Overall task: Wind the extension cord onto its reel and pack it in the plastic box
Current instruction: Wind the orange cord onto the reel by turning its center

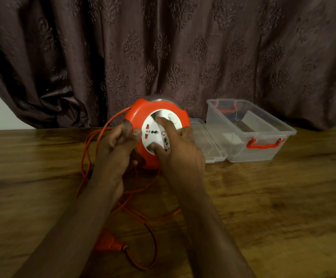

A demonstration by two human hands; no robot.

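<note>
An orange round cord reel (143, 113) with a white socket face (153, 135) stands tilted on edge on the wooden table, face toward me. My left hand (115, 149) grips its left rim, thumb on the front. The fingers of my right hand (177, 147) press on the white face, slightly blurred. The orange cord (89, 145) hangs out at the reel's left and lies in loose loops under my forearms. Its orange plug (111, 242) rests near the front edge. The clear plastic box (263, 127) with orange handles stands open at the right.
The box's clear lid (209, 141) lies flat, hinged open between reel and box. A dark patterned curtain (163, 47) hangs right behind the table. The bare wooden tabletop (283, 207) stretches to the right.
</note>
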